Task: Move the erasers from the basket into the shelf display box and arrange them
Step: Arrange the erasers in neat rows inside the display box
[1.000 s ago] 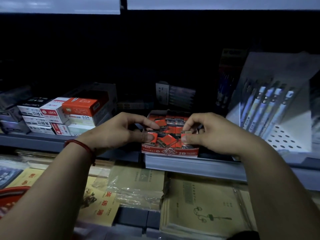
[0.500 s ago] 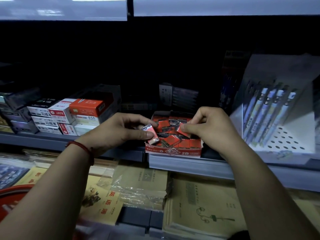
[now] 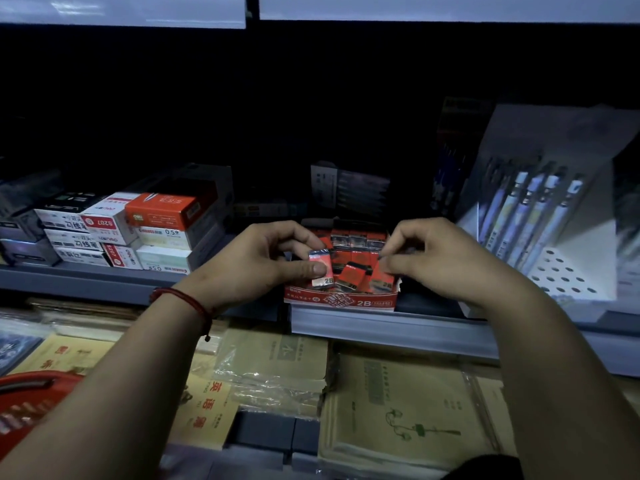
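This is a stationery shop: tiered grey shelves carry stacked retail boxes, a white stand of pens, a red display box packed with 2B erasers, and plastic-wrapped exercise books laid out below.

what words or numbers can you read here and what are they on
"2B": front wall of the red display box
"2B": the eraser pinched by the left hand
"S207", upside down: white and red box
"0.5": pale box under the orange one
"英语簿": yellow exercise book
Other print on the boxes, pens and books is too small or dim to read.
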